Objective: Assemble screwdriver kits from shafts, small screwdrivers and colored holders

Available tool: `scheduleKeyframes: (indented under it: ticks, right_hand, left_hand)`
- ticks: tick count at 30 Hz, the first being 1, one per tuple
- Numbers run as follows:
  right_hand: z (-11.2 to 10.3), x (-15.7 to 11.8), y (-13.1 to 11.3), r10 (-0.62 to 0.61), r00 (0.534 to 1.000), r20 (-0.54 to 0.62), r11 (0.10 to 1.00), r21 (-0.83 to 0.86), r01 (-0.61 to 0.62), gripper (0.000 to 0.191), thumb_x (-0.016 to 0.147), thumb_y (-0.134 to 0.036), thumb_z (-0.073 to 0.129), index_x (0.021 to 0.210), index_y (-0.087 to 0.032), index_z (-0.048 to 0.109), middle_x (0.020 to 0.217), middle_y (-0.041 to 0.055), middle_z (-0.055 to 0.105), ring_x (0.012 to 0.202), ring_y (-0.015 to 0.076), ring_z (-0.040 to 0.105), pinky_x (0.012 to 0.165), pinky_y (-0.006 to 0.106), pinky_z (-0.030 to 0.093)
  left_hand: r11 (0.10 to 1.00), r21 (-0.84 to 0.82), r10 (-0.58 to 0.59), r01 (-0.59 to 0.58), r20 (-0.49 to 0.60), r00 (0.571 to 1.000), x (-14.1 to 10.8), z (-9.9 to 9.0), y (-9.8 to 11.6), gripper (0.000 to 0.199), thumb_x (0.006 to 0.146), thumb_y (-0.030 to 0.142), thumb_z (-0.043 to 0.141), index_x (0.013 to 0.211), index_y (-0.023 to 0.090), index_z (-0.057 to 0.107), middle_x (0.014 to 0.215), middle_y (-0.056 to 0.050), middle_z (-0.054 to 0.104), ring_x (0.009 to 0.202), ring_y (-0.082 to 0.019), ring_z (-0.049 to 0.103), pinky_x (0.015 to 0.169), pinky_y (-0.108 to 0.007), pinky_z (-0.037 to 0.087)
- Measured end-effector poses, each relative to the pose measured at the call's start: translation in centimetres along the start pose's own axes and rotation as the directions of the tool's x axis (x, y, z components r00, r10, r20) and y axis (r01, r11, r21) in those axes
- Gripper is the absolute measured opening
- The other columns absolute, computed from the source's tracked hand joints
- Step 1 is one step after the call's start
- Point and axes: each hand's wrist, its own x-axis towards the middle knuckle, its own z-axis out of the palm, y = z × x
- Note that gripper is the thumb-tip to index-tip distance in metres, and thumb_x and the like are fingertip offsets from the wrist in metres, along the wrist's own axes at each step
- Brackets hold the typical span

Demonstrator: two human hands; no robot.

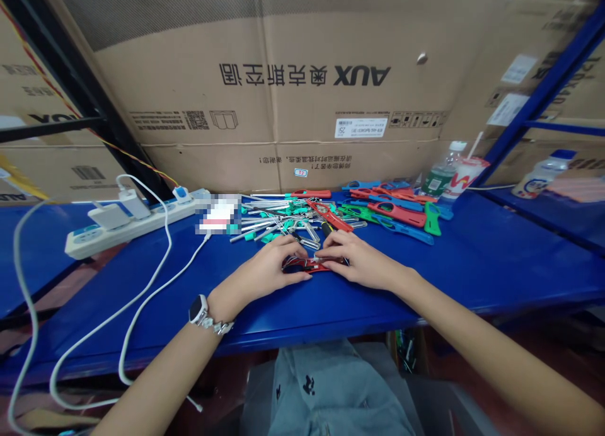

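Near the front of the blue table, a red plastic shell (317, 267) lies between both hands, with small parts and thin wires inside. My left hand (274, 266) holds its left end, thumb in front and fingers behind. On its right part, my right hand (353, 258) has thumb and fingers closed in a pinch, at a small pale piece. Just behind the hands lie metal rods with green ends (269, 218) in a loose heap. A yellow-and-black tool (326, 229) sticks out behind my right hand. Red, blue and green casings (397, 212) are piled to the right.
A white power strip (137, 225) with chargers and white cables stands at the left, beside a blurred-out phone (218, 214). At the back right are a green-labelled bottle (439, 176) and a cup with a straw (466, 177). Large cardboard boxes (302, 108) stand behind the table (378, 304).
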Motion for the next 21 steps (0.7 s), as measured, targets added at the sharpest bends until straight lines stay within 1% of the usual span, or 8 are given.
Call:
scheduleKeyframes:
  ticks: [4, 7, 11, 15, 18, 21]
  right_hand:
    - [0.05, -0.04, 0.12, -0.034, 0.999, -0.016, 0.999, 0.002, 0.034, 0.024, 0.097, -0.021, 0.062, 0.118, -0.022, 0.074, 0.107, 0.0095, 0.065, 0.103, 0.0236, 0.061, 0.093, 0.044, 0.052]
    - [0.10, -0.11, 0.12, -0.080, 0.995, -0.063, 0.997, -0.001, 0.080, 0.024, 0.097, -0.020, 0.061, 0.118, -0.023, 0.074, 0.107, 0.0095, 0.066, 0.102, 0.0233, 0.061, 0.092, 0.044, 0.053]
    - [0.26, -0.11, -0.05, -0.133, 0.982, -0.131, 0.991, -0.037, 0.130, 0.024, 0.099, -0.021, 0.059, 0.118, -0.022, 0.073, 0.107, 0.0105, 0.067, 0.103, 0.0244, 0.061, 0.091, 0.047, 0.054]
    - [0.39, -0.16, -0.15, -0.154, 0.979, -0.130, 0.987, -0.074, 0.145, 0.024, 0.100, -0.023, 0.057, 0.118, -0.023, 0.073, 0.106, 0.0100, 0.067, 0.101, 0.0238, 0.061, 0.091, 0.046, 0.054]
    - [0.28, -0.30, -0.06, -0.152, 0.981, -0.121, 0.985, -0.105, 0.139, 0.024, 0.100, -0.024, 0.057, 0.118, -0.023, 0.073, 0.105, 0.0102, 0.067, 0.101, 0.0245, 0.062, 0.091, 0.047, 0.054]
    - [0.05, -0.40, 0.08, -0.128, 0.985, -0.114, 0.988, -0.105, 0.116, 0.028, 0.098, -0.022, 0.060, 0.124, -0.023, 0.071, 0.105, 0.0103, 0.068, 0.101, 0.0258, 0.062, 0.091, 0.049, 0.054]
  left_hand:
    - [1.000, 0.009, -0.002, 0.002, -0.001, 1.000, -0.05, 0.14, -0.07, 0.028, 0.090, 0.044, 0.071, 0.107, 0.022, 0.069, 0.109, -0.007, 0.065, 0.102, -0.023, 0.062, 0.091, -0.042, 0.054]
    - [0.999, 0.036, 0.017, -0.016, -0.048, 0.999, 0.10, 0.24, 0.16, 0.027, 0.093, 0.044, 0.066, 0.108, 0.022, 0.070, 0.108, -0.007, 0.063, 0.100, -0.023, 0.062, 0.091, -0.043, 0.053]
    - [0.999, 0.026, 0.040, -0.038, -0.089, 0.995, 0.55, 0.42, 0.53, 0.020, 0.095, 0.040, 0.064, 0.099, 0.020, 0.069, 0.100, -0.006, 0.063, 0.098, -0.023, 0.062, 0.089, -0.043, 0.053]
    - [0.999, -0.004, 0.033, -0.033, -0.077, 0.996, 0.69, 0.52, 0.57, 0.016, 0.093, 0.037, 0.067, 0.093, 0.021, 0.067, 0.097, -0.005, 0.064, 0.095, -0.022, 0.062, 0.085, -0.040, 0.053]
    - [0.999, 0.025, 0.023, -0.021, -0.065, 0.998, 0.43, 0.43, 0.50, 0.018, 0.092, 0.038, 0.068, 0.099, 0.022, 0.067, 0.103, -0.005, 0.063, 0.098, -0.023, 0.062, 0.090, -0.043, 0.053]
    - [0.999, 0.050, 0.006, -0.002, -0.076, 0.997, 0.11, 0.27, 0.49, 0.031, 0.089, 0.043, 0.072, 0.111, 0.022, 0.065, 0.113, -0.008, 0.062, 0.105, -0.025, 0.062, 0.094, -0.046, 0.052]
